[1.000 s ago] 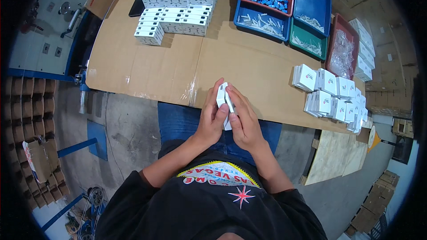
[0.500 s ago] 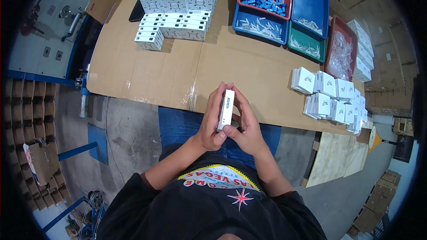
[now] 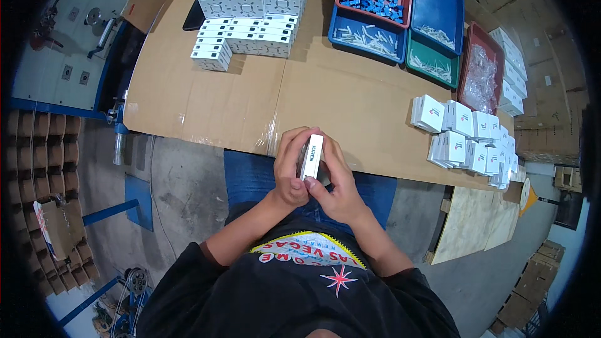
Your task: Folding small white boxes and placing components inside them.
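Observation:
A small white box [image 3: 312, 156] with dark print on its narrow side is held between my two hands, over my lap at the near edge of the table. My left hand [image 3: 290, 169] wraps its left side, fingers bent round the far end. My right hand [image 3: 340, 184] grips from the right, its thumb pressed on the near end of the box. The box's broad faces are mostly hidden by my palms and fingers.
Cardboard covers the table [image 3: 206, 100]. Stacked white boxes [image 3: 256, 6] stand at the far left, beside a dark flat object [image 3: 193, 16]. Toward the far right are a red tray [image 3: 375, 0] of blue pieces and other trays [image 3: 438, 0]. White packets [image 3: 463, 138] lie at right.
Both hands have drawn slightly nearer to my body and left with the box. The box has tilted a little, and my left fingers have curled closer around it.

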`<state>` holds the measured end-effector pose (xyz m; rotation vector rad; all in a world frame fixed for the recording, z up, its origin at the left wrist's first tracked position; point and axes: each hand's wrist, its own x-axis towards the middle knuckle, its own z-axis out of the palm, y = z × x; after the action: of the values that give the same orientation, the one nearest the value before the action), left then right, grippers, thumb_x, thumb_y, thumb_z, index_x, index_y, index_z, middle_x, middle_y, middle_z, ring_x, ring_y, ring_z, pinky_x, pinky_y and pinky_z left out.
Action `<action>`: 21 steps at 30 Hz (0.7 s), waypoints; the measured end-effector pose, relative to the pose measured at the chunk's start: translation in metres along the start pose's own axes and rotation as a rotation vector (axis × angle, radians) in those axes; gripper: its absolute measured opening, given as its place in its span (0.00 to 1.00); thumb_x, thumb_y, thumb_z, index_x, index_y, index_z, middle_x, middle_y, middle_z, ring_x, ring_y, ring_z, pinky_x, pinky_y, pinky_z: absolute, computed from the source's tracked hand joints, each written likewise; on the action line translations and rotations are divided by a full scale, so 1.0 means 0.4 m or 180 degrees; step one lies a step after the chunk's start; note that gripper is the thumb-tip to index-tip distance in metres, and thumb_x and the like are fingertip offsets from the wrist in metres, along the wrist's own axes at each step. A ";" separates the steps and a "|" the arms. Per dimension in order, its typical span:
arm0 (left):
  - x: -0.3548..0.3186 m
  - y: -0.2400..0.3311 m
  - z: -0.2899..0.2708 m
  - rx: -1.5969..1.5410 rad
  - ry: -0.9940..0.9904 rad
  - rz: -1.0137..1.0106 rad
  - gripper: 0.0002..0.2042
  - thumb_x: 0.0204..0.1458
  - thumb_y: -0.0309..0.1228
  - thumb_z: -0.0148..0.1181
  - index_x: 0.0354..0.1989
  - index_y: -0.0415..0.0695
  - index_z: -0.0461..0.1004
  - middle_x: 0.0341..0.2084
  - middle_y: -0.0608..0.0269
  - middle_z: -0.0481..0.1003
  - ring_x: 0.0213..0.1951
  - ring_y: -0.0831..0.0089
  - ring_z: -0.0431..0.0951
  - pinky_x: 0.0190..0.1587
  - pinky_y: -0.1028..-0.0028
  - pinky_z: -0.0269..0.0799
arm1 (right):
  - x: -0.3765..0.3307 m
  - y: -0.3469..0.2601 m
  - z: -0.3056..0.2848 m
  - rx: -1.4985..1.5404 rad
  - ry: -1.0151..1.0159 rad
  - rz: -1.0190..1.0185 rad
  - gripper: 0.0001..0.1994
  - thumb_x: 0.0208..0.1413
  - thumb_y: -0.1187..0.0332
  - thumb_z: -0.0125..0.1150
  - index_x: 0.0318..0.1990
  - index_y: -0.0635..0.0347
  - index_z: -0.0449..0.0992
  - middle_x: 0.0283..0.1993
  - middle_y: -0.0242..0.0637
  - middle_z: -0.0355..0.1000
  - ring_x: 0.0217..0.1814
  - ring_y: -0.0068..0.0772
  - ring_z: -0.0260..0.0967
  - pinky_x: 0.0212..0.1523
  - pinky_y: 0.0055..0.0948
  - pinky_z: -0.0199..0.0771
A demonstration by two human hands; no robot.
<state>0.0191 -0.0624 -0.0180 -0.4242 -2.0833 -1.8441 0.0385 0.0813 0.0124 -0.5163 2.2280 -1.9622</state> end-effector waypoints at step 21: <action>-0.007 -0.020 -0.001 0.0149 0.0139 0.0809 0.39 0.62 0.60 0.41 0.57 0.28 0.72 0.50 0.38 0.72 0.54 0.46 0.75 0.60 0.53 0.70 | -0.006 0.003 0.035 -0.0377 0.0258 -0.0514 0.32 0.72 0.61 0.39 0.73 0.79 0.46 0.76 0.65 0.50 0.79 0.61 0.50 0.77 0.44 0.48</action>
<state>0.0181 -0.0637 -0.0265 -0.6005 -1.9389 -1.6405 0.0450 0.0693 0.0087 -0.6619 2.4345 -1.9667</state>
